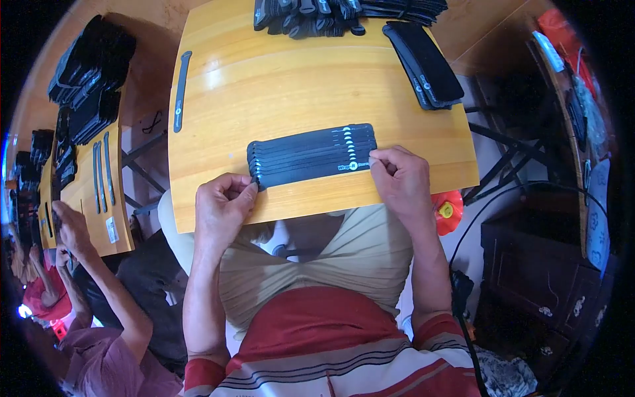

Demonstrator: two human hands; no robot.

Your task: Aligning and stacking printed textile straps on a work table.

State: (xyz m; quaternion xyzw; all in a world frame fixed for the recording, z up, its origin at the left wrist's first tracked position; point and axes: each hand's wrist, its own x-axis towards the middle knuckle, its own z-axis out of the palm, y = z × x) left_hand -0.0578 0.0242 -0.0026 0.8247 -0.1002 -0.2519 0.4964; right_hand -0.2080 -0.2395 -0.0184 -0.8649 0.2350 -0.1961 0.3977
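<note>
Several black straps (297, 156) lie across the wooden table before me, overlapped in a stepped row, with white print near their right ends. My left hand (225, 204) is closed at the lower left corner, thumb and finger pinching the end of the nearest strap. At that strap's other end, my right hand (401, 177) pinches the right tip between thumb and fingers. A single dark strap (182, 92) lies lengthwise along the table's left edge.
Bundled black straps (307, 16) are heaped at the table's far edge. A stack of straps (426, 63) sits far right. On the left, a co-worker's hand (73, 228) is over another table (106, 198) with strap piles. A dark cabinet (539, 271) stands at right.
</note>
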